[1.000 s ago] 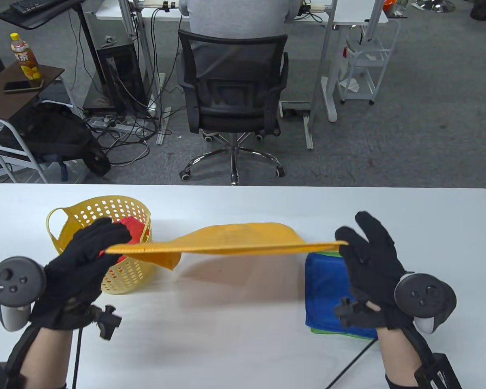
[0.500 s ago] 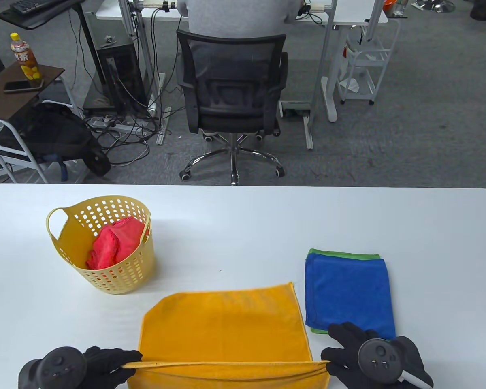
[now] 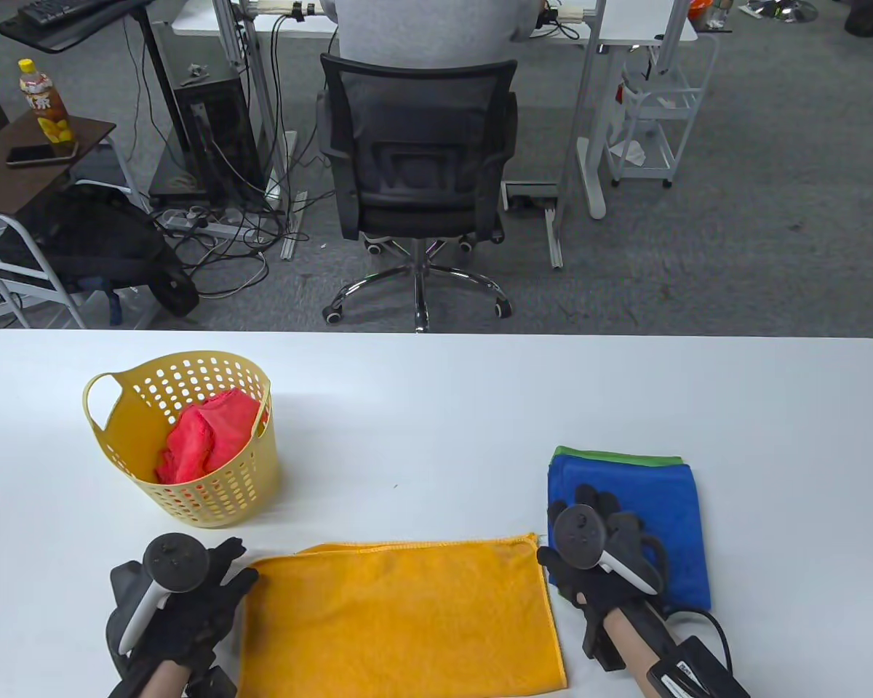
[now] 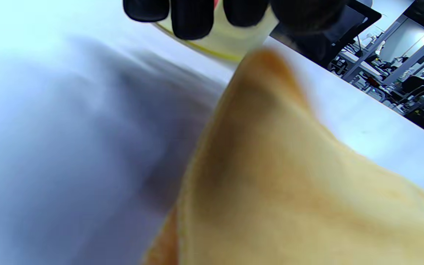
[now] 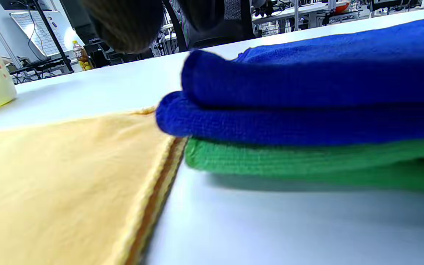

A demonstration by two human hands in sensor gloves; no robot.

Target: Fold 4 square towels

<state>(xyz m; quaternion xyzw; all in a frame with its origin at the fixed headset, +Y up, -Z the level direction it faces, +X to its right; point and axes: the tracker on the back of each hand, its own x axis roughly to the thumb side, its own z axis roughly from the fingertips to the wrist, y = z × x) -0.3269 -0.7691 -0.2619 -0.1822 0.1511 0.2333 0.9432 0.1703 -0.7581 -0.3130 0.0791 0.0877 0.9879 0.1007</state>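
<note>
Lying doubled over on the near edge of the table (image 3: 436, 407), the orange towel (image 3: 400, 611) is a flat rectangle between our hands. Our left hand (image 3: 189, 618) sits at its far left corner and our right hand (image 3: 600, 563) at its far right corner; whether the fingers pinch the cloth or rest loosely we cannot tell, as the trackers hide them. We judge the task past its middle: a blue towel (image 3: 647, 502) lies folded on a green towel (image 3: 611, 456) just right of the orange one, which probably needs another fold. A red towel (image 3: 204, 436) waits crumpled in the yellow basket (image 3: 189, 502), well to the left. Nothing blocks the next fold, though the stack sits very close to the orange hem.
</note>
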